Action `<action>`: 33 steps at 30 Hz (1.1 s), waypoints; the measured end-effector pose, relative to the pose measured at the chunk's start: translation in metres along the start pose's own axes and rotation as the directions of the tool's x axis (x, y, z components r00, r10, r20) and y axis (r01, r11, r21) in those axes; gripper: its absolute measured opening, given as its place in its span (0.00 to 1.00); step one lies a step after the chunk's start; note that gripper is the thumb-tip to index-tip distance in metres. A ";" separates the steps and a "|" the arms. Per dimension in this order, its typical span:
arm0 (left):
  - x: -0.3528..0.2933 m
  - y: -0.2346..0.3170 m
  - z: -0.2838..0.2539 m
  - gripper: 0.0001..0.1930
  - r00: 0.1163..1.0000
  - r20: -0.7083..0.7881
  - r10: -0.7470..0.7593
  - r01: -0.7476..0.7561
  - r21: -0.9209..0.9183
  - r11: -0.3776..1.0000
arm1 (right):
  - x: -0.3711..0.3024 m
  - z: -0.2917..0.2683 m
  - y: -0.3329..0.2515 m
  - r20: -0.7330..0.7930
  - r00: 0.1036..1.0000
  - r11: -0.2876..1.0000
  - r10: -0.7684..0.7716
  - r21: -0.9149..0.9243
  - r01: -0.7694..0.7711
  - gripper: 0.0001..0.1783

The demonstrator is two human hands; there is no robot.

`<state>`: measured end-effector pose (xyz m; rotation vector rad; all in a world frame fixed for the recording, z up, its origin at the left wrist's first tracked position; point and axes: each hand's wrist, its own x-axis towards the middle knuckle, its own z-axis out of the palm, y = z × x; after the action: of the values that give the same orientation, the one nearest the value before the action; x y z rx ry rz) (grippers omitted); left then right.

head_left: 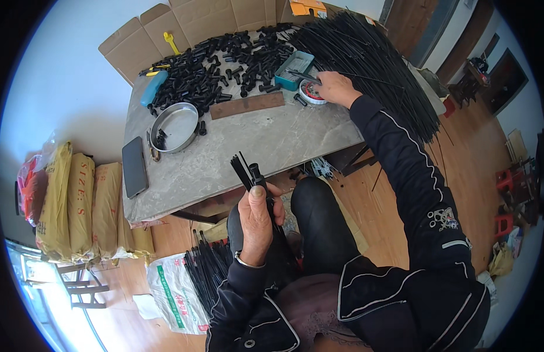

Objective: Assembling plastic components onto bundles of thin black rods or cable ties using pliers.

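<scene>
In front of my knees, my left hand [257, 217] is closed round a bundle of thin black rods [241, 170] and a black tubular fitting with a flared head [255, 171]. Both point up toward the table. My right hand [337, 88] reaches across the table, its fingers bent down at a small round white dish [312, 92] with red inside. A slim grey metal tool [304, 76] lies across a teal tray [293, 63] and meets these fingers. Whatever the fingertips pinch is hidden.
A heap of black fittings [195, 76] covers the far table, beside long black rods [365, 53]. Nearer are a rusty metal bar [246, 105], a round metal pan [175, 129] and a phone [135, 167]. Stuffed sacks [81, 205] stand at left; more black rods [204, 267] lie beside my legs.
</scene>
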<state>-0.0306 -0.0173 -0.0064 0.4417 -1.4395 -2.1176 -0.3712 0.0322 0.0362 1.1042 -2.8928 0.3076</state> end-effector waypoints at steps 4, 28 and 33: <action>-0.004 0.001 0.003 0.31 1.000 0.001 0.009 -0.009 -0.006 1.000 | 0.001 -0.007 0.000 -0.010 0.999 0.998 0.051 0.041 -0.051 0.20; -0.038 0.028 0.013 0.28 0.948 -0.247 0.201 -0.166 0.154 0.974 | -0.233 0.010 -0.153 0.162 0.968 -0.172 -0.191 0.965 -0.196 0.16; -0.050 0.029 0.019 0.24 0.935 -0.260 0.243 -0.149 0.335 0.930 | -0.244 0.011 -0.165 0.108 0.993 -0.153 -0.044 0.982 -0.114 0.14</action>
<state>0.0066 0.0185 0.0259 0.6723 -1.5664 -1.5902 -0.0791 0.0699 0.0297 0.8789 -2.1364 2.9830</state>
